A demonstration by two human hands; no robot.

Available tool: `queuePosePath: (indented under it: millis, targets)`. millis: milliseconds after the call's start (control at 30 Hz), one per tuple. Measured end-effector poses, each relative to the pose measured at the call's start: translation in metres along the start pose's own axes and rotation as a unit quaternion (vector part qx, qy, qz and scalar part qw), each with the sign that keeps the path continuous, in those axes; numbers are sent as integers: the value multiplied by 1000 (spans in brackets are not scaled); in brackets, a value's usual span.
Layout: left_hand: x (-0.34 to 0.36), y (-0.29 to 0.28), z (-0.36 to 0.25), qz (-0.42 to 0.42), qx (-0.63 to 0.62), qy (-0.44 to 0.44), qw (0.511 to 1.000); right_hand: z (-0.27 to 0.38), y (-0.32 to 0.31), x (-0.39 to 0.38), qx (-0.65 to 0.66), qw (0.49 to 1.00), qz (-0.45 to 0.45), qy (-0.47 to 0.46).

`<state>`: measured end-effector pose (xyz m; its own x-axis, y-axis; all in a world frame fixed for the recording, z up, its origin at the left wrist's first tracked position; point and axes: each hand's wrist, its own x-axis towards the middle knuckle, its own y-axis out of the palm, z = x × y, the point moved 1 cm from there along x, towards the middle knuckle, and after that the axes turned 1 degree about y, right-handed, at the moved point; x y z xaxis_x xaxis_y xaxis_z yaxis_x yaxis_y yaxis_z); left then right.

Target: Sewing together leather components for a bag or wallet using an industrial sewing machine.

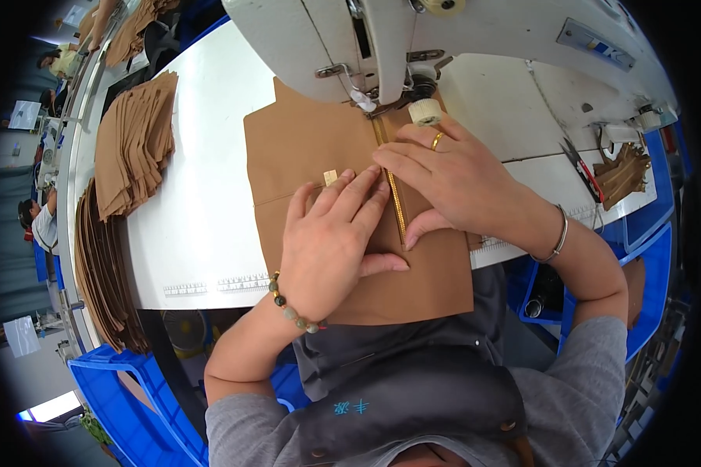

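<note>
Hands (319,243) on brown panel (300,144), zipper (398,204) partly hidden

Brown panel (436,289), flat, partly under sewing machine (308,43); gold zipper (396,204) running lengthwise.

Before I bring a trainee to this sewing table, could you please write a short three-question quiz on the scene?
1. True or false: the left hand and the right hand both rest on the flat brown sheet.
2. The fanned stack of flat brown pieces lies on which side of the long gold-toothed zipper? A) left B) right
3. What is worn on the left wrist?

Key: 1. True. 2. A. 3. A multicoloured round-bead bracelet.
</note>
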<state>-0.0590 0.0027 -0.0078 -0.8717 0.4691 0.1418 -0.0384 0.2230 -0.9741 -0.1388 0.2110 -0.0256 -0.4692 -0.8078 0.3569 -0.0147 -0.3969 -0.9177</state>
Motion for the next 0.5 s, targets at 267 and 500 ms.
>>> queuePosePath:
  millis: [267,500]
  targets:
    - [1,-2,1,7,7,14,1000,13,-6,-17,-22,1000,10,20]
    - [4,-2,3,16,13,10,1000,28,-11,-32,-34,998,31,37]
